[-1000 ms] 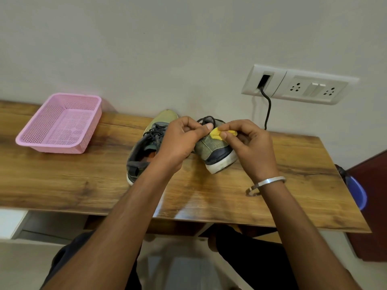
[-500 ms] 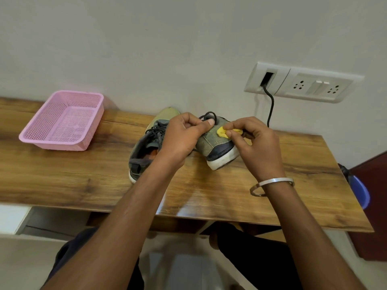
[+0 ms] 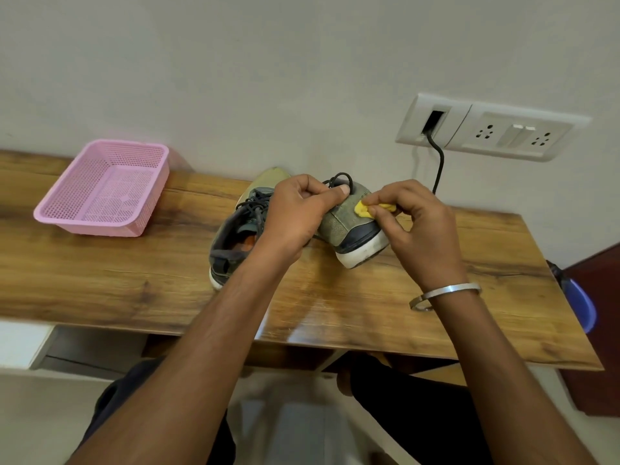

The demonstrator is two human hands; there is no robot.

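Observation:
Two olive-green sneakers with dark laces lie on the wooden table (image 3: 134, 280). The left sneaker (image 3: 235, 239) points toward the wall. The right sneaker (image 3: 349, 226) is tipped so that its white-soled toe faces me. My left hand (image 3: 295, 216) grips this shoe from the top, thumb by the lace loop. My right hand (image 3: 419, 226) pinches a small yellow cloth (image 3: 364, 208) and presses it against the shoe's upper near the toe.
A pink perforated basket (image 3: 104, 189) sits at the table's back left. A white wall socket panel (image 3: 489, 129) has a black cable (image 3: 439, 162) running down behind the shoes. A blue object (image 3: 582, 303) is off the table's right edge.
The yellow cloth in my right hand has shifted a little along the shoe's upper. My left hand keeps its hold on the shoe.

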